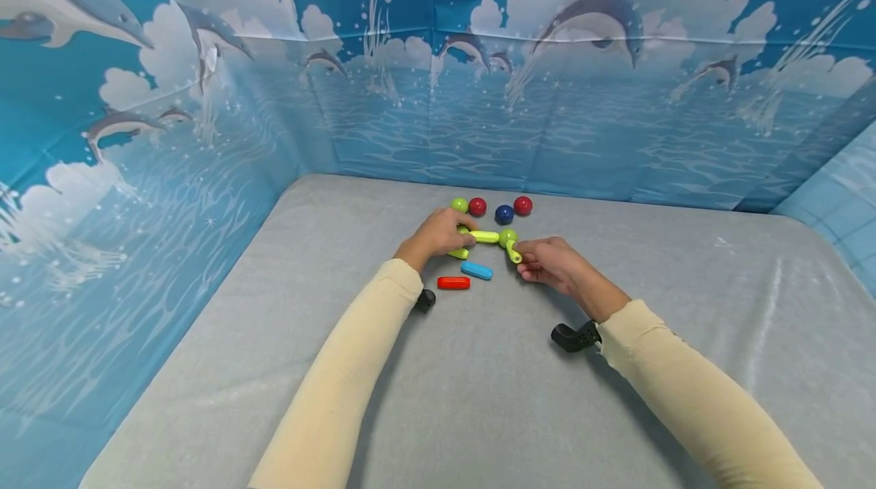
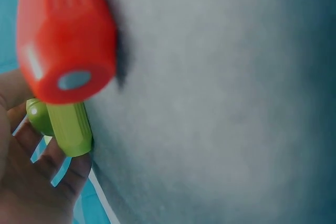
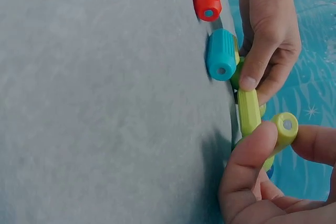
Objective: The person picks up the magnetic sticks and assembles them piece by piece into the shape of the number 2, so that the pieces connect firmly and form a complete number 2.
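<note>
Yellow-green magnetic rods and balls form a joined shape between the two hands. Its middle rod (image 1: 485,236) runs sideways to a green ball (image 1: 508,237), from which another yellow-green rod (image 1: 513,252) points toward the person. My right hand (image 1: 553,265) pinches that rod between thumb and fingers; its silver end disc shows in the right wrist view. With thumb and fingers, my left hand (image 1: 441,232) grips the left end of the middle rod, partly covering a second green ball (image 2: 39,117). A further yellow-green rod (image 1: 459,253) sticks out below the left hand.
Nearer the person lie a blue rod (image 1: 477,270) and a red rod (image 1: 454,284). Behind the hands sit a loose green ball (image 1: 459,204), two red balls (image 1: 477,207) and a dark blue ball (image 1: 504,214). A dolphin-print curtain (image 1: 438,116) borders the grey table (image 1: 479,398).
</note>
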Demonstrator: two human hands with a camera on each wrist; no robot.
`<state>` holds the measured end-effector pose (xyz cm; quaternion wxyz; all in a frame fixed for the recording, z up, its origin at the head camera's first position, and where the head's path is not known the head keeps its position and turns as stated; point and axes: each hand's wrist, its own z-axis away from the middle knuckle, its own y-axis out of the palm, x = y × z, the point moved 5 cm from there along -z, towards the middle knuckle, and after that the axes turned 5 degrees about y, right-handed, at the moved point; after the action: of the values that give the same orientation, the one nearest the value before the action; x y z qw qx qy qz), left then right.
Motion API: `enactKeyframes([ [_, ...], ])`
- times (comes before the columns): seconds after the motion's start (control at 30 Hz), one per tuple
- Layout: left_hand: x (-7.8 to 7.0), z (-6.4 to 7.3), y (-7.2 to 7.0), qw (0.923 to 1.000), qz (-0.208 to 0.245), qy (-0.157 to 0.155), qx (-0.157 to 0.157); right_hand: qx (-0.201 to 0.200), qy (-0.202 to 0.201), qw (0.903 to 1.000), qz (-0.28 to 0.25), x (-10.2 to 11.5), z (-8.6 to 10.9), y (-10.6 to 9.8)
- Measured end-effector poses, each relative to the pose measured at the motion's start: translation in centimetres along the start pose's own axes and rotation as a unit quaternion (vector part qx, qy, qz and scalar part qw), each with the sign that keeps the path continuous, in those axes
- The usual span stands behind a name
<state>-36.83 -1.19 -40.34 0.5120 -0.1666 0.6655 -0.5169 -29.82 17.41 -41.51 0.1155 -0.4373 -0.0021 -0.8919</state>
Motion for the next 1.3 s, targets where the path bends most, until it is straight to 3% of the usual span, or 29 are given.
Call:
enactKeyframes([
  [0.33,0.2,-0.1,0.0,0.9999,0.000,0.009,-0.009,0.001,-0.018,0.9993,-0.032,0.5,0.0,0.4],
  [0.97,0.4,-0.1,0.2,1.0000,0.004,0.001,0.000,0.006,-0.036,0.9989,-0.031,0.1,-0.2,-0.2],
  [1.1,0.4,0.0,0.2,1.0000,0.003,0.003,0.001,-0.018,-0.052,0.9985,-0.001,0.3,-0.5,-1.3],
  [1.3,0.2,0.1,0.1,1.0000,0.004,0.004,-0.001,-0.091,-0.082,0.9904,0.065,1.3,-1.2,-3.9],
])
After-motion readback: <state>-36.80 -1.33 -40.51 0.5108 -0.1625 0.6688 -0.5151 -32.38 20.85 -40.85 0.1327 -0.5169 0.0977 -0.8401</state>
